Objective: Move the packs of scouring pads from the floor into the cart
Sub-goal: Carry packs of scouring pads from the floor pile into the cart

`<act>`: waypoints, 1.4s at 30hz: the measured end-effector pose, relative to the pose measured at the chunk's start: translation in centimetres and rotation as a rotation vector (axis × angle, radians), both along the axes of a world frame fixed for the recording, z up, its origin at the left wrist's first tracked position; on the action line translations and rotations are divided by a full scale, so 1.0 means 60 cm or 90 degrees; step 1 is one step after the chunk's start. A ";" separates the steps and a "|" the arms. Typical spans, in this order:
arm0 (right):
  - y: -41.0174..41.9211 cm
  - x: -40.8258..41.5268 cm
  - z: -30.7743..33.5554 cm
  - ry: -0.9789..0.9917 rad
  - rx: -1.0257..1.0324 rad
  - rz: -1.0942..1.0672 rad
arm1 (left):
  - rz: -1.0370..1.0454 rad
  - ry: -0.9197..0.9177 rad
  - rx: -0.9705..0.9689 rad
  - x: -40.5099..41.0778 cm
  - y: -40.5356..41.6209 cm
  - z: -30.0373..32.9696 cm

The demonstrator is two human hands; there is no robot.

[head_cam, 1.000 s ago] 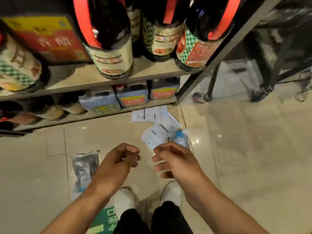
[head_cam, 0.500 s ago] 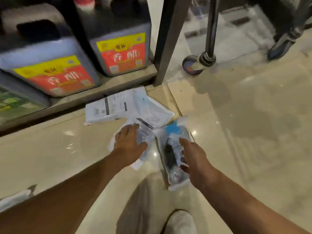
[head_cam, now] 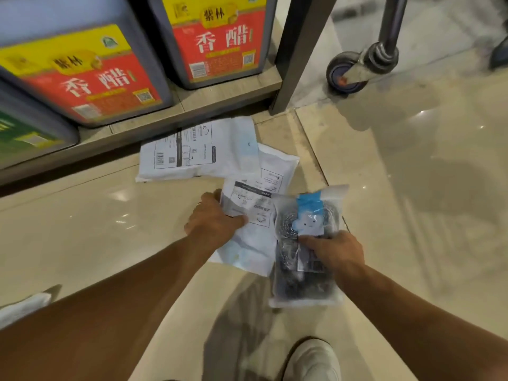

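Change: both hands have closed on packs since half a second ago, when they were only reaching and touching; the view has also come nearer the floor.
Clear pack: the clear plastic pack of steel-grey scouring pads with a blue header card point(head_cam: 308, 243) lies on the glossy beige tiled floor point(head_cam: 412, 202) at about 5 o'clock from the shelf post.
Right hand: the right hand point(head_cam: 334, 250) pinches this pack at mid-length, thumb on top, fingers hidden beneath.
Axis: long axis runs roughly 12 to 6 o'clock, blue header pointing to 12, away from the person; near end at 6.
White pack: a flat white printed pack point(head_cam: 253, 215) lies just beside it at 9 o'clock, their edges overlapping; contents cannot be told.
Left hand: the left hand point(head_cam: 215, 220) grips its left edge, thumb over the print.
Other packs: another white printed pack point(head_cam: 200, 149) sits at 12 o'clock against the shelf base; a white corner point(head_cam: 24, 306) shows far at 8 o'clock.
Cart: only a grey caster wheel point(head_cam: 347, 71) shows, at 1 o'clock.
Progress: early, by my judgement; nothing seen in the cart, two packs gripped but not plainly lifted, others left.
Surroundings: red-and-yellow labelled vinegar jugs point(head_cam: 217, 37) on the wooden bottom shelf point(head_cam: 192, 103).
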State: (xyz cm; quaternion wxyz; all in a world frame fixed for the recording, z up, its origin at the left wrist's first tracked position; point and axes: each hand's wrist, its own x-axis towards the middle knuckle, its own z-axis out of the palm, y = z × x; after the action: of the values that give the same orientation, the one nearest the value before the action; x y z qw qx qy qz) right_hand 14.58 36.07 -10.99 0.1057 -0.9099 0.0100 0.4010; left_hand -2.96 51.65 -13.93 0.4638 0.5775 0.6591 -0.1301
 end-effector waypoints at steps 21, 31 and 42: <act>-0.082 -0.162 0.796 0.102 0.313 -0.091 | 0.227 -0.308 -0.122 -0.252 -0.151 0.846; -0.114 -0.208 1.284 0.087 0.474 -0.069 | 0.200 -0.444 -0.049 -0.309 -0.178 1.333; -0.139 -0.202 1.512 0.051 0.622 -0.032 | 0.092 -0.551 0.045 -0.317 -0.186 1.555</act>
State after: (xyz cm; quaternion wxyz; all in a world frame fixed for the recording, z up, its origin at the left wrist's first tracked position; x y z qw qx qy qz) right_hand 2.45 27.74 79.70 0.5291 -0.7375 -0.1533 0.3906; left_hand -21.96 40.48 79.39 0.6849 0.5469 0.4469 0.1791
